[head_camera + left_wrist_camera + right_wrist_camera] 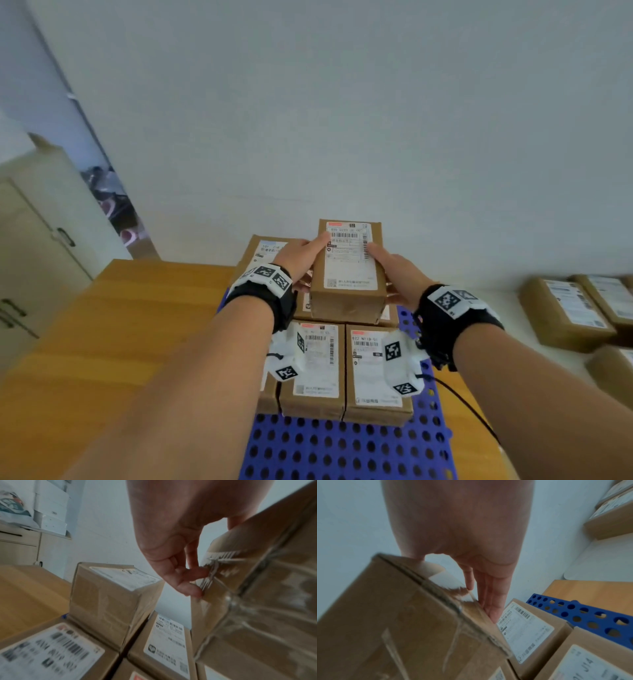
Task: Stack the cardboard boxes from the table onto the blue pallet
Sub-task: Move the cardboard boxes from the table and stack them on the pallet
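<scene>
Held cardboard box (347, 270): it is up in the air between both hands, over the boxes on the blue pallet (342, 448). Its white label faces up. I cannot tell if its bottom touches the box under it.
Left hand (301, 255): its grip is on the left side of the held box. The thumb lies on top, on the label. In the left wrist view the fingers (187, 588) press on the side of the box.
Right hand (394, 270): its grip is on the right side of the same box. The thumb lies on the top edge. In the right wrist view the fingers (493, 601) lie flat and straight along the side.
Near boxes (315, 370): two sit side by side on the pallet, touching, labels up.
Back box (263, 251): it sits on top of the pile, just left of the held box.
Blue pallet: it has round holes and lies on the wooden desk (102, 325).
Other boxes (568, 311): they wait far to the right, well apart from the pallet.
Cabinet (34, 240): it stands at the left by the wall.
</scene>
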